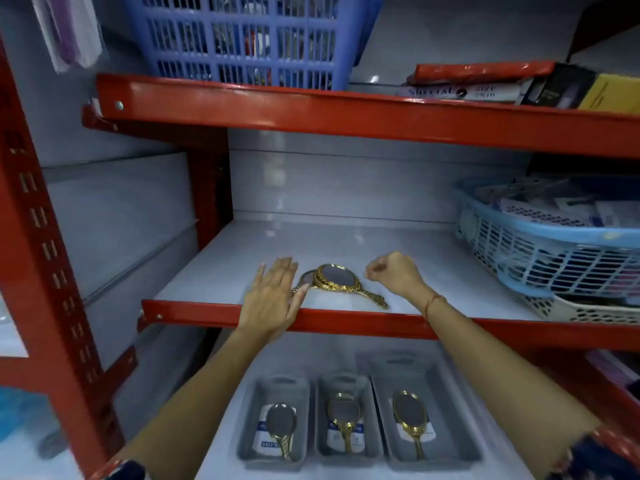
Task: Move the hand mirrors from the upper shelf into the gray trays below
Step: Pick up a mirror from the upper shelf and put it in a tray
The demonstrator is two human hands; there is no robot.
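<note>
A gold-framed hand mirror (337, 279) lies on the white upper shelf (433, 271), stacked over a second mirror (306, 278) whose edge peeks out to its left. My left hand (273, 299) rests flat at the shelf's red front edge, fingers apart, its thumb touching the lower mirror's handle. My right hand (394, 273) hovers just right of the mirrors, fingers curled shut, holding nothing. On the shelf below stand three gray trays: left tray (249, 410), middle tray (367, 445) and right tray (446, 410). Each holds one gold mirror.
A light blue basket (540, 258) full of packets stands at the right of the upper shelf, over a white basket (588, 311). A darker blue basket (249, 39) and flat boxes (502, 86) sit on the top shelf. A red upright (45, 237) stands at left.
</note>
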